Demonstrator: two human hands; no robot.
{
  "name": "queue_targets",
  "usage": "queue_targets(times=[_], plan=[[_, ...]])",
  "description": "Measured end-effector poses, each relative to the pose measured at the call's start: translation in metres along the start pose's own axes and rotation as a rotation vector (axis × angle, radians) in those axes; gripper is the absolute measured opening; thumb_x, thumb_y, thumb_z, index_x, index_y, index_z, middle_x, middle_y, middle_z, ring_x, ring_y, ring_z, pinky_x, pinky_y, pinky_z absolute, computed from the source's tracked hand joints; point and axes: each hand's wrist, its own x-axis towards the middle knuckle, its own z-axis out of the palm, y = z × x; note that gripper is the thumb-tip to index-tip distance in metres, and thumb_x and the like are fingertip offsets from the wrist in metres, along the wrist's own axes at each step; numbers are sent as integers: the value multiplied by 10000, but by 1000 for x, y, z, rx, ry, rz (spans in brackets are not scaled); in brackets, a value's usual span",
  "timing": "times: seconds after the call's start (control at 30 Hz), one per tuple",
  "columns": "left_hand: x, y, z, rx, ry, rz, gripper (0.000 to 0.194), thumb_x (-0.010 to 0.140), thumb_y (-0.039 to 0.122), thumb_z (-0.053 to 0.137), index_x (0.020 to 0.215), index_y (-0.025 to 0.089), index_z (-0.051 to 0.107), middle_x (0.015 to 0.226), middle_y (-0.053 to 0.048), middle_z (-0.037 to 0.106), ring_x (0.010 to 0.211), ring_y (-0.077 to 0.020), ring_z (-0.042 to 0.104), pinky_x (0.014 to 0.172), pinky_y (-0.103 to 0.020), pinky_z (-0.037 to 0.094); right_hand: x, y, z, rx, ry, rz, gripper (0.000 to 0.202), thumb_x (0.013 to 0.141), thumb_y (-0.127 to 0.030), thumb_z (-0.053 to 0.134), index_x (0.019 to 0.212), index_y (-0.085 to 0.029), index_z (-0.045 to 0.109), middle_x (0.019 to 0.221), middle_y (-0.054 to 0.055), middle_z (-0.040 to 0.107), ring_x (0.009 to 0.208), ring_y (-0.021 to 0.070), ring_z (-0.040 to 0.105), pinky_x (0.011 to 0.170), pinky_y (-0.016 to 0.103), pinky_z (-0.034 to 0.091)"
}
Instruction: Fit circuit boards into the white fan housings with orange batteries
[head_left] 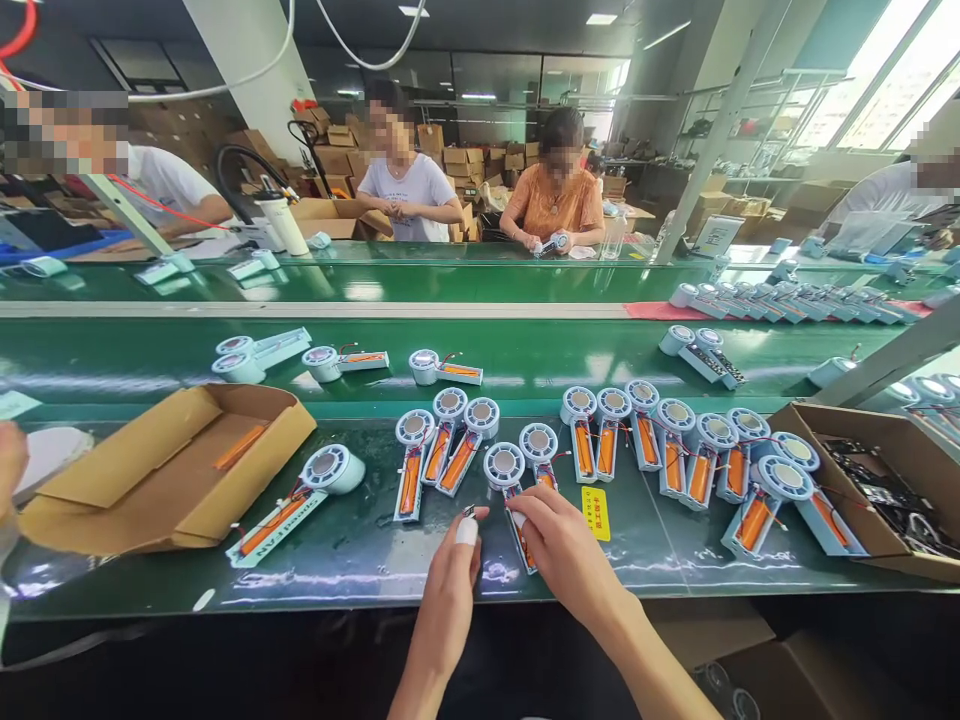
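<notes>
My left hand (pixel 452 572), its thumb wrapped in a white cover, pinches a small dark part (pixel 470 511) at its fingertips. To the right, my right hand (pixel 559 540) has its fingers closed at the neck of a handheld fan (pixel 505 466) lying on the bench. The fan's round light-blue head points away from me, and its handle lies partly behind my fingers. A second fan (pixel 538 442) lies just behind that hand. Several fans (pixel 450 404) with orange batteries in their opened handles lie to the left, and more (pixel 675 416) to the right.
An open cardboard box (pixel 247 500) stands left, a single fan (pixel 330 470) beside it. At the right, another box (pixel 922 480) holds dark parts with wires. A yellow label (pixel 596 514) lies on the bench. Beyond runs a green conveyor (pixel 540 350) with more fans; co-workers sit across it.
</notes>
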Motion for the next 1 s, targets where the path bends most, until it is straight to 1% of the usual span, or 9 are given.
queue_targets(times=[0.07,0.2,0.37,0.5,0.57,0.67,0.73,0.9,1.0], plan=[[1,0,-3,3,-29,-2,619,907,700,403,1081,177,684,676,36,475,573,-139,454,540,-256,418,0,2,4,67,27,-20,326,965,-93,406,1147,-223,643,1098,79,677,990,207,666,861,318,542],[4,4,-7,69,-28,25,474,852,659,567,977,207,639,645,36,546,632,-168,555,622,-272,470,5,7,10,29,71,32,332,943,-98,470,1219,-212,616,1069,78,677,957,219,663,844,327,539],[6,9,-4,-12,-101,11,453,815,637,602,957,206,582,825,-28,683,614,-187,641,600,-319,533,13,11,13,-38,46,-61,233,977,-132,483,1075,-224,674,1051,67,691,910,208,666,790,307,526],[4,14,-4,23,-84,26,423,822,601,595,966,204,601,704,3,650,597,-178,598,604,-294,509,11,9,9,-70,76,-194,224,972,-108,472,1048,-198,663,1156,94,697,947,220,675,803,314,517],[1,16,-4,51,-68,19,409,836,591,581,968,207,630,697,4,644,619,-180,584,617,-284,495,7,4,7,-55,38,-231,216,965,-92,478,1059,-194,644,1183,89,704,954,217,686,802,306,511],[-4,18,-6,77,-25,-17,403,844,594,571,952,219,672,723,-7,644,688,-204,590,645,-284,486,2,-4,6,-18,-78,-210,180,954,-89,510,1011,-215,625,1011,30,739,849,185,695,720,266,488],[-6,18,-8,79,-15,-26,401,839,605,573,905,222,673,712,-3,619,706,-208,576,649,-279,471,1,-8,8,-19,-102,-160,184,936,-81,535,1011,-227,619,930,8,729,793,174,686,673,253,465],[-6,18,-12,87,-127,-8,439,814,634,609,828,195,624,630,40,509,628,-155,460,590,-239,389,1,-10,15,-49,-69,-114,379,895,-48,582,1234,-213,537,967,32,720,813,195,670,690,274,469],[-5,16,-13,111,-148,-5,460,769,636,651,807,179,621,609,53,466,591,-132,391,542,-226,327,-1,-10,17,-95,-81,-151,338,919,-59,565,1226,-201,537,963,50,699,833,214,652,687,292,475]])
